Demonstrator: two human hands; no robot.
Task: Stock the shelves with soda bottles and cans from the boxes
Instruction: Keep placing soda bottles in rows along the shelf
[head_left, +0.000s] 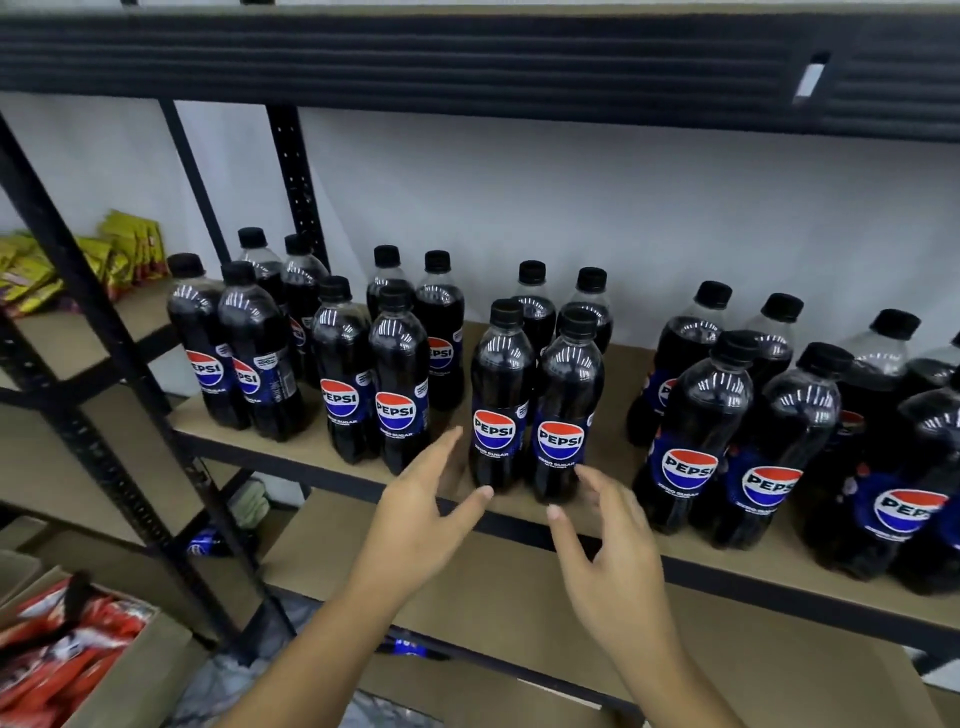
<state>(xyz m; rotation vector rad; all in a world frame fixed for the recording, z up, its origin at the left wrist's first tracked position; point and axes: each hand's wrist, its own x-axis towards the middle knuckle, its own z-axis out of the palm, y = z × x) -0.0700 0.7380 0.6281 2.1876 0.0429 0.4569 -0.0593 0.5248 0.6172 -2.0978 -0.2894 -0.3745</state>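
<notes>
Flanking the middle pair of Pepsi bottles (501, 384) at the front edge of the shelf (621, 379), the left hand (431, 504) and the right hand (610, 545) both hold nothing. Their fingers are spread and nearly straight, one hand on each side of the pair near its base, though whether any fingertip touches the plastic is hard to tell from this angle. This level looks well on its way to stocked. Upright clusters of bottles stand to the left (343, 374) and larger ones crowd the right end (696, 431), all with labels facing out. Strips of bare board between the clusters suggest room for more or for closing up the rows. The lower shelf (493, 587) shows only bare board in view, so that level seems not yet filled, and no cans appear anywhere. A cardboard box (140, 670) at lower left holds red packets, not soda. A blue label (410, 647) glimpsed under the lower shelf may be further stock waiting.
</notes>
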